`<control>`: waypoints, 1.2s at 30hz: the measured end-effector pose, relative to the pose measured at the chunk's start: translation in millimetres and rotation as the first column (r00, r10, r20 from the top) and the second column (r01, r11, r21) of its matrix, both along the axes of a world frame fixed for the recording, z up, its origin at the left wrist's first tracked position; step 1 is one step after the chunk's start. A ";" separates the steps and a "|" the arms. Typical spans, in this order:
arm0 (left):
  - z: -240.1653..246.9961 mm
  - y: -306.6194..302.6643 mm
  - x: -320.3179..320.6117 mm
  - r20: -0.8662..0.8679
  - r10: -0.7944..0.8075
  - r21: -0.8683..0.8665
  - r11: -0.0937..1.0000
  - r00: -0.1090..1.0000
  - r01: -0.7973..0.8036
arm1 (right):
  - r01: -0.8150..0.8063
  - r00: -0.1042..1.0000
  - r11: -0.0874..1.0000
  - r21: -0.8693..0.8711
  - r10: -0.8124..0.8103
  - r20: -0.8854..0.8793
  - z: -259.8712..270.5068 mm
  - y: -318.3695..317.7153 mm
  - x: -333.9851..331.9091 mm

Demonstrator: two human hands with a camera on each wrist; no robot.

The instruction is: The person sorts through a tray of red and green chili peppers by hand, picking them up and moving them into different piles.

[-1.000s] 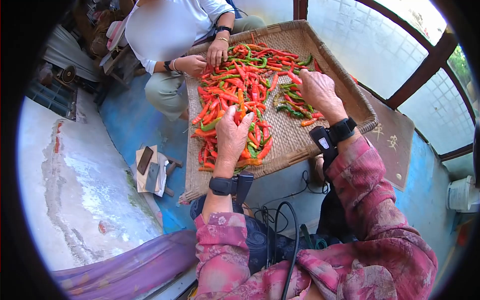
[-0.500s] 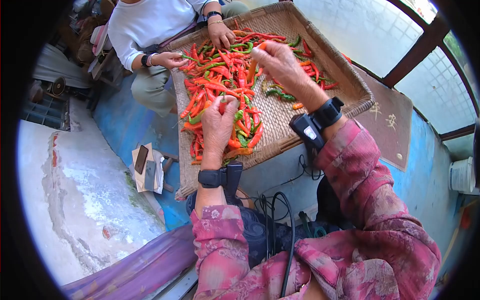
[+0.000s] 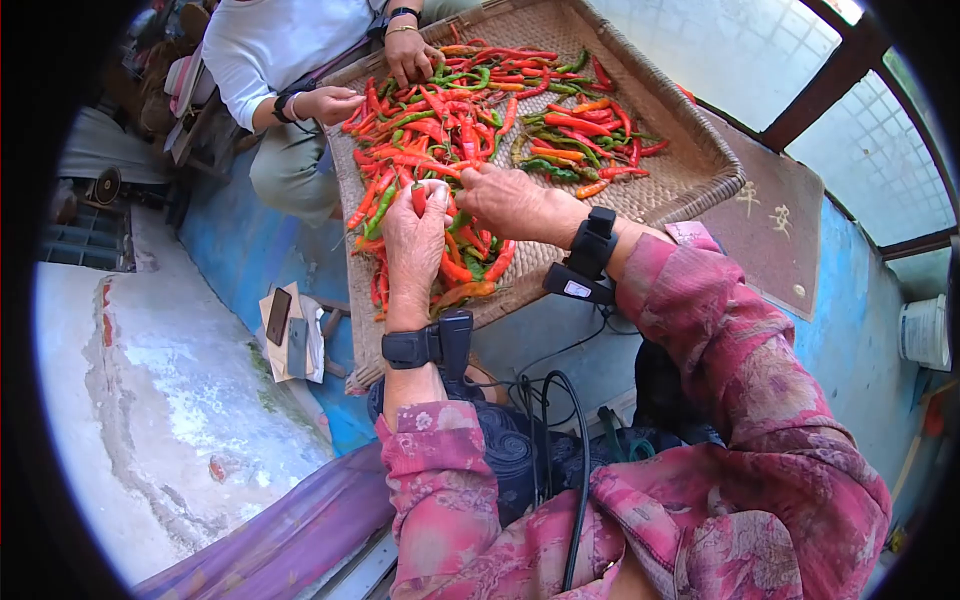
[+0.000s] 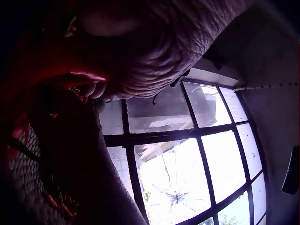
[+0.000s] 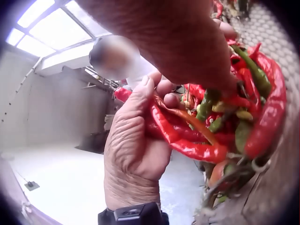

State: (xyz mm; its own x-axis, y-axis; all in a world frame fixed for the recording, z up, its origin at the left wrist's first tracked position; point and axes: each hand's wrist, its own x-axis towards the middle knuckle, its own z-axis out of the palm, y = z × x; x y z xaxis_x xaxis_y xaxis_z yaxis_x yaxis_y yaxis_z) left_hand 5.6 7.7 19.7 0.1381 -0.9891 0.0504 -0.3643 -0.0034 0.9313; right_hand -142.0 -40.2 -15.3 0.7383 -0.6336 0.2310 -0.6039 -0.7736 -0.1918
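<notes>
A red chili pepper (image 3: 419, 198) pokes up from my left hand (image 3: 415, 245), pinched between thumb and fingers. The right wrist view shows the same left hand (image 5: 136, 136) with its pepper tip (image 5: 123, 93) beyond the thumb. My right hand (image 3: 515, 205) reaches in from the right, its fingers right beside the left hand over the mixed pile of red, orange and green chilies (image 3: 440, 130). Its fingertips are hidden among peppers, so I cannot tell what they hold. The left wrist view is dark, with the hand's wrinkled skin (image 4: 164, 56) close up.
The chilies lie in a large woven tray (image 3: 690, 190). A smaller chili heap (image 3: 585, 140) sits at its right. Across the tray, another person's hands (image 3: 408, 55) are at the pile's far edge. Black cables (image 3: 545, 390) hang near my lap. Phones (image 3: 280, 315) rest on a stool at left.
My right hand has come left and down, from over the smaller heap to beside my left hand. The left hand keeps its pepper. The tray sits slightly further left in view.
</notes>
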 end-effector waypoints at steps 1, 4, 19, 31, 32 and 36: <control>-2.0 -0.3 2.2 -0.026 -0.015 -0.008 1.000 1.000 0.015 | -0.004 1.000 1.000 0.001 0.004 0.000 -0.7 -0.1 3.3; 0.9 -0.5 7.8 -0.041 -0.056 -0.018 0.998 0.998 0.055 | -0.035 0.997 0.979 0.199 0.047 -0.057 11.6 1.3 9.6; -1.9 0.2 10.7 0.093 -0.071 -0.032 0.997 0.993 0.074 | 0.386 0.908 0.921 0.046 -0.388 0.160 50.3 -41.7 -77.0; -9.8 -7.9 0.0 -0.163 -0.073 -0.157 0.986 0.984 0.048 | -0.093 0.958 0.822 0.562 -0.080 0.275 18.6 3.6 4.8; -11.5 -7.9 0.9 -0.187 -0.079 -0.212 0.976 0.979 0.039 | -0.097 0.958 0.821 0.562 -0.076 0.277 17.9 4.7 7.3; -3.2 -1.7 4.4 -0.118 -0.022 -0.182 0.983 0.993 0.000 | -0.189 0.923 0.894 0.406 0.020 0.385 18.9 1.1 7.8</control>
State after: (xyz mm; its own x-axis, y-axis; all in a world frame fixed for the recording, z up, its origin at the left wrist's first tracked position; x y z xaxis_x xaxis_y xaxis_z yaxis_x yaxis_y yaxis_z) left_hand 9.9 6.0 16.4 0.1429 -0.9665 0.2130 -0.2501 0.1729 0.9527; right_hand -134.2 -39.1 3.6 0.7232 -0.6552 0.2186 -0.3469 -0.6182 -0.7053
